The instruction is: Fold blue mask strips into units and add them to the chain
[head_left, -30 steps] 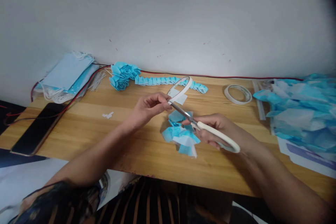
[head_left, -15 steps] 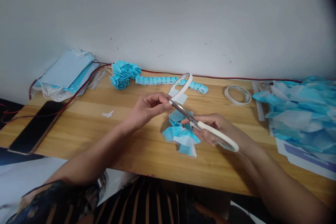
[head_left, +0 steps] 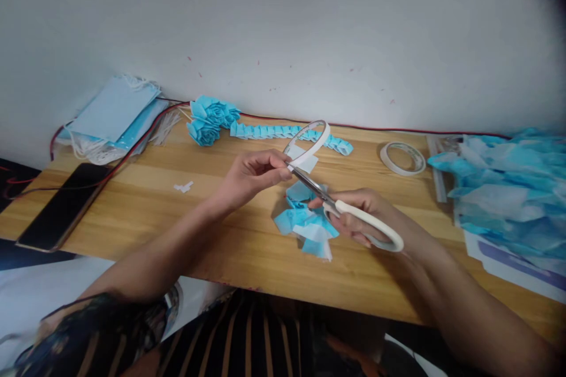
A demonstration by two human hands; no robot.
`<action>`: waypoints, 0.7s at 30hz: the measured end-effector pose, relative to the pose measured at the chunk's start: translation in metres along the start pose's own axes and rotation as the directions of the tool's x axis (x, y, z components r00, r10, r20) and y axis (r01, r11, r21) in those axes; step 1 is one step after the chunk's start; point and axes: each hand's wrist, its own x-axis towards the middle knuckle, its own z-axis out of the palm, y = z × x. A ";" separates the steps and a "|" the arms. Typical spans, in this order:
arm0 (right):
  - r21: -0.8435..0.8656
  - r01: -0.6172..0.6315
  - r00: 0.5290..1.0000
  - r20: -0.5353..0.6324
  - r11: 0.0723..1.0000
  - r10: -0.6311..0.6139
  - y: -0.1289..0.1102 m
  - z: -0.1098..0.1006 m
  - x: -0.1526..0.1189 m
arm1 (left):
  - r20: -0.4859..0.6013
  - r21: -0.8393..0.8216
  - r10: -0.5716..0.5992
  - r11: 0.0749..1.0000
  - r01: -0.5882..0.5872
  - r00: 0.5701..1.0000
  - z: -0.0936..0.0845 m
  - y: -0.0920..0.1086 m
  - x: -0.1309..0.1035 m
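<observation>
My left hand (head_left: 256, 177) pinches a narrow roll of white tape (head_left: 322, 140) at its near edge, the ring tilted up over the table. In my right hand (head_left: 360, 212) is a pair of scissors (head_left: 375, 227) with white handles. Their blades point up and left and meet the tape beside my left fingertips; whether they are parted I cannot tell. Below the scissors lie blue and white fabric pieces (head_left: 305, 227), partly hidden by my right hand. A white slip of paper (head_left: 306, 160) shows through and below the tape ring.
A pleated blue strip (head_left: 265, 131) and blue fabric roses (head_left: 207, 121) lie near the wall. A second tape roll (head_left: 422, 164) and a heap of blue fabric (head_left: 508, 194) sit right. Face masks (head_left: 117, 112), a phone (head_left: 64, 206), a thin cable (head_left: 145, 140) and white scraps (head_left: 184, 187) are left.
The view has shifted slightly. Both hands, the tape roll and the scissors keep nearly the same places, with the blade tips still at the tape.
</observation>
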 end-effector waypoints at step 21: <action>-0.048 0.058 0.995 -0.075 0.997 -0.061 -0.004 -0.003 0.000 | -0.030 0.013 0.009 1.000 -0.008 1.000 -0.005 0.003 0.000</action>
